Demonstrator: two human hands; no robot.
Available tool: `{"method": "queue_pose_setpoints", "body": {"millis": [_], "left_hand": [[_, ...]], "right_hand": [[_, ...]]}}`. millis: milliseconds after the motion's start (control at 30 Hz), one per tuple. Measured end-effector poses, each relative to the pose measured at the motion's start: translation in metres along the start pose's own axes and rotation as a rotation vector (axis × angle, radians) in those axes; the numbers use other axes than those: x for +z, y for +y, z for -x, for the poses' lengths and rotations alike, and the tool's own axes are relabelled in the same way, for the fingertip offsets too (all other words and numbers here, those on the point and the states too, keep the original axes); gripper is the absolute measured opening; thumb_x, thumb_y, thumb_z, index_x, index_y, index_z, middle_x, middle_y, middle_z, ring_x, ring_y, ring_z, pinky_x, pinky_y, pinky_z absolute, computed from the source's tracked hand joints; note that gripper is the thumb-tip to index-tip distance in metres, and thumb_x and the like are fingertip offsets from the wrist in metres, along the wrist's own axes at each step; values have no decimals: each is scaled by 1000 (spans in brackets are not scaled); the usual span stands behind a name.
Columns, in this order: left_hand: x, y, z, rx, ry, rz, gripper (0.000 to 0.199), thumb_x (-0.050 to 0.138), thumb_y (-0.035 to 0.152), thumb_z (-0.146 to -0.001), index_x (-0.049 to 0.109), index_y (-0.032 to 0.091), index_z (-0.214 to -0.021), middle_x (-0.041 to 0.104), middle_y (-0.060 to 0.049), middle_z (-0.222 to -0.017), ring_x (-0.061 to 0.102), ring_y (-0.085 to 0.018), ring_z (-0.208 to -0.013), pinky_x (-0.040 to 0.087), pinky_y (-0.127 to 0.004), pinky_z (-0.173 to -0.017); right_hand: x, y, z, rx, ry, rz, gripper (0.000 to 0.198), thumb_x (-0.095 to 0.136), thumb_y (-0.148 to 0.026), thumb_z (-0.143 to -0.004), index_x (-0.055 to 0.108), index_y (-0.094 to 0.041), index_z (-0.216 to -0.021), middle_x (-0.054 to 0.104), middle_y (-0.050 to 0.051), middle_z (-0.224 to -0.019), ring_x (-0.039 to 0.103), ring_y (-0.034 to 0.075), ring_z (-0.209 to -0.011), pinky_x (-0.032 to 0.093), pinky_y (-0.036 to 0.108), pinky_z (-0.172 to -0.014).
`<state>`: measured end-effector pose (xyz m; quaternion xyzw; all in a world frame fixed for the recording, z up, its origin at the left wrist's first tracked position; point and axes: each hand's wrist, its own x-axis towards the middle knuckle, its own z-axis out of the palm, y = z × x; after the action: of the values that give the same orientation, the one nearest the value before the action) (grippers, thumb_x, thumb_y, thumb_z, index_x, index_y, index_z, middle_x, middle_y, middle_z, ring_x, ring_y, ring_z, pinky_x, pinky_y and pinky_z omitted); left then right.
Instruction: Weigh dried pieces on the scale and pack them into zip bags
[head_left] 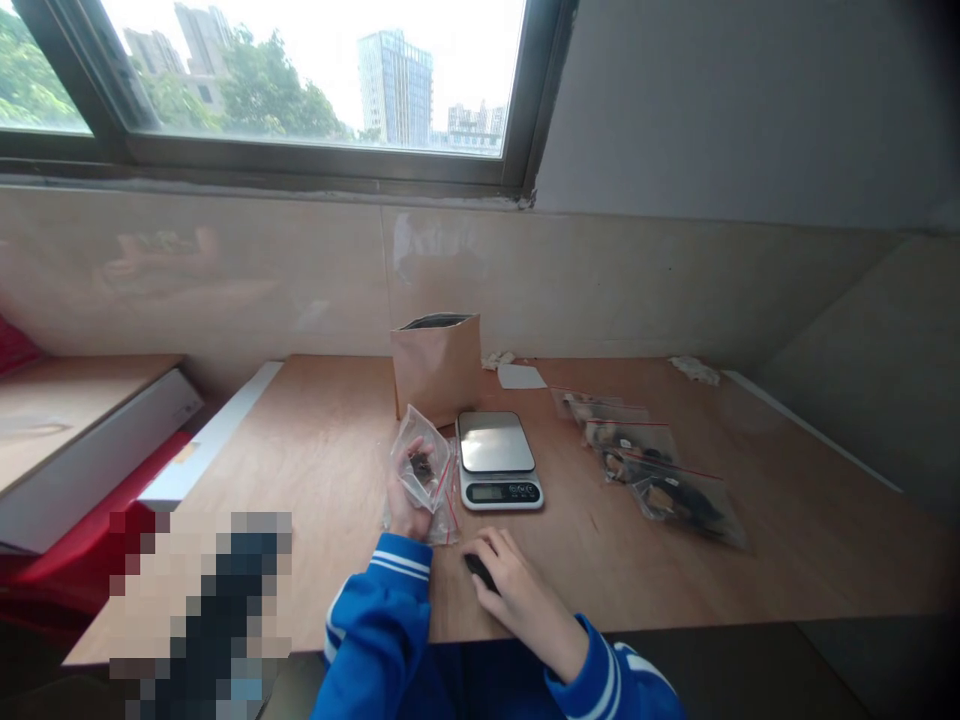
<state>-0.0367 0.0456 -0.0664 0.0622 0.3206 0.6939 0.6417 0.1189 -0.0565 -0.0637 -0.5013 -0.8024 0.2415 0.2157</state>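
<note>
My left hand (409, 515) holds up a clear zip bag (433, 490) with a small heap of dark brown bits in it; most of its fingers are behind the plastic. More clear zip bags (448, 528) lie flat on the table under that hand. Over the table near its front edge, my right hand (514, 582) has its fingers curled round a small black object (478, 572), whose kind I cannot make out. Between and beyond both hands stands a kitchen scale (496, 445), its steel plate bare. Behind the held bag, a brown paper pouch (436, 370) stands upright with its top open.
Several filled zip bags (686, 500) lie in an overlapping row on the right of the wooden table (600, 570). White paper (521, 376) and crumpled tissue (694, 369) lie near the wall. A pixelated patch covers the lower left.
</note>
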Motion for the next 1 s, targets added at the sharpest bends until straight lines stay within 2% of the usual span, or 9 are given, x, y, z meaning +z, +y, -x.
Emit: {"method": "queue_pose_setpoints", "body": {"millis": [100,233,367,467,567,667,833,900,1000], "left_hand": [[-3,-1,-1,5,10,18,17,65,24,-74,69,18,-89,69,-3,-84,67,-14,-71,54,-26,-68],[-4,-2,-2,-6,57,62,19,68,20,-70,68,16,-89,69,-3,-80,67,-13,-68,54,-25,-68],[-3,0,-1,-50,73,105,15,64,19,-74,68,16,-88,70,-4,-79,67,-14,-67,55,-25,-65],[-1,1,0,-76,85,98,14,61,19,-77,68,16,-88,69,-4,-79,67,-14,-66,54,-25,-63],[2,2,3,-94,99,85,12,63,20,-76,66,15,-86,68,-3,-75,66,-13,-64,54,-25,-65],[4,4,4,-94,99,80,12,66,20,-74,65,15,-84,66,-3,-73,65,-12,-64,54,-26,-68],[3,3,4,-107,100,94,14,66,21,-73,66,16,-86,67,-3,-75,65,-13,-64,54,-27,-67],[2,3,3,-103,93,91,17,67,22,-72,66,15,-87,67,-4,-75,65,-14,-63,54,-28,-65],[2,2,3,-101,87,118,17,67,21,-72,65,14,-87,67,-4,-73,65,-14,-62,54,-28,-62]], "right_hand": [[-24,5,-20,-91,-2,-90,35,48,0,-74,63,-20,-98,67,6,-99,62,21,-97,50,36,-89],[-85,10,-69,-159,38,-178,25,47,-12,-85,64,-21,-101,70,5,-100,65,19,-91,50,32,-82],[-144,-7,-144,-255,321,-191,18,48,-25,-91,59,-20,-104,69,5,-99,64,18,-92,48,30,-82],[-169,-29,-209,-344,491,-112,17,48,-27,-92,58,-19,-102,67,6,-100,61,17,-93,45,29,-85],[-176,-43,-263,-436,518,18,17,46,-18,-90,62,-19,-95,66,5,-103,57,17,-102,41,28,-92],[-167,-40,-293,-407,429,80,18,47,-16,-89,65,-17,-92,67,6,-100,58,17,-98,41,28,-90],[-153,-22,-298,-365,380,55,28,41,-9,-87,67,-13,-97,67,9,-103,59,16,-98,42,27,-91],[-154,-18,-293,-388,365,65,31,41,-5,-83,69,-13,-90,66,9,-102,58,16,-101,40,27,-95],[-159,-15,-282,-400,383,83,30,45,-6,-80,71,-16,-91,62,9,-113,53,18,-112,35,32,-102]]}}
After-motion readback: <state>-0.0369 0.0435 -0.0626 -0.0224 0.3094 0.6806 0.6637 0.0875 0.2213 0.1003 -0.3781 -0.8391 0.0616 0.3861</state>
